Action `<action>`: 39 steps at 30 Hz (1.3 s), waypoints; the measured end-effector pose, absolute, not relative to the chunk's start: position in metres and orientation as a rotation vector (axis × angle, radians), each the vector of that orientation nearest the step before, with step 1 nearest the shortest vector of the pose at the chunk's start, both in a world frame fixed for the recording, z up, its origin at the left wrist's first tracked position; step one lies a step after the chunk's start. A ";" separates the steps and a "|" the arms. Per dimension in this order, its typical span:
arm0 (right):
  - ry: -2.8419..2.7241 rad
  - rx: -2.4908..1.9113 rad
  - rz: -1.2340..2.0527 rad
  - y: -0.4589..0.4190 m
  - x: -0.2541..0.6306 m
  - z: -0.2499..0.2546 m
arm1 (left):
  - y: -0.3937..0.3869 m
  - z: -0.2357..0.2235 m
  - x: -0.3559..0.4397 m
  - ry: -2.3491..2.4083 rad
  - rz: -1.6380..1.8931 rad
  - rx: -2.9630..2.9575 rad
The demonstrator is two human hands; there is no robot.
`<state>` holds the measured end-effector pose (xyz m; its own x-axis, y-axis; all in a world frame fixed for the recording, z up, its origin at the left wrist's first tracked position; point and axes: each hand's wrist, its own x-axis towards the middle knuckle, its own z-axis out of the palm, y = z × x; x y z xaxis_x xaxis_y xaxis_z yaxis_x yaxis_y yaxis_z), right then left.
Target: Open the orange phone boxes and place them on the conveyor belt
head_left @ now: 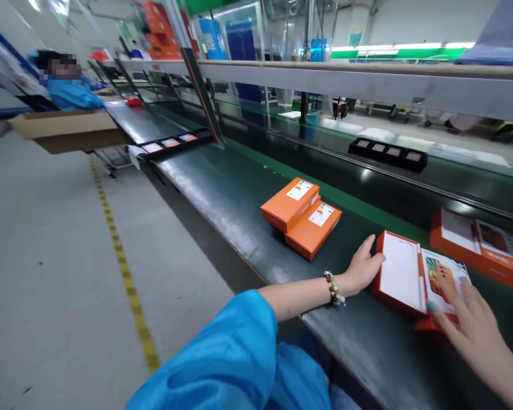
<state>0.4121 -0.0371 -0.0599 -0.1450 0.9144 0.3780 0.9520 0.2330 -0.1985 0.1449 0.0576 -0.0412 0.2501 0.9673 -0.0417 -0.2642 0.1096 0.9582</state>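
Observation:
An open orange box (400, 273) with a white inside lies on the dark green work surface. My left hand (363, 266) rests against its left side, fingers apart. Over the box's right half, my right hand (468, 307) spreads its fingers on a flat white piece with a phone picture (440, 279); whether that is the lid or a packed phone, I cannot tell. Two closed orange boxes (313, 228) with white labels sit left of my left hand, one partly over the other. Behind my right hand stands another open orange box (474, 250).
Behind the work surface, a black tray (387, 155) with several pale items lies on a dark conveyor. Another black tray (175, 143) is farther left. A cardboard box (68, 128) stands beside the line near a person in blue (70, 94). A metal post (199, 85) rises beyond.

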 end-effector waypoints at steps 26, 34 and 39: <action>-2.031 -1.883 -0.260 0.207 0.312 -0.008 | 0.061 -0.032 0.131 0.771 1.408 1.211; -1.877 -1.635 -0.219 0.125 0.293 -0.041 | 0.093 -0.017 0.110 0.551 1.145 0.463; -1.844 -1.436 -0.002 0.030 0.290 -0.047 | 0.090 -0.009 0.108 0.448 1.036 0.416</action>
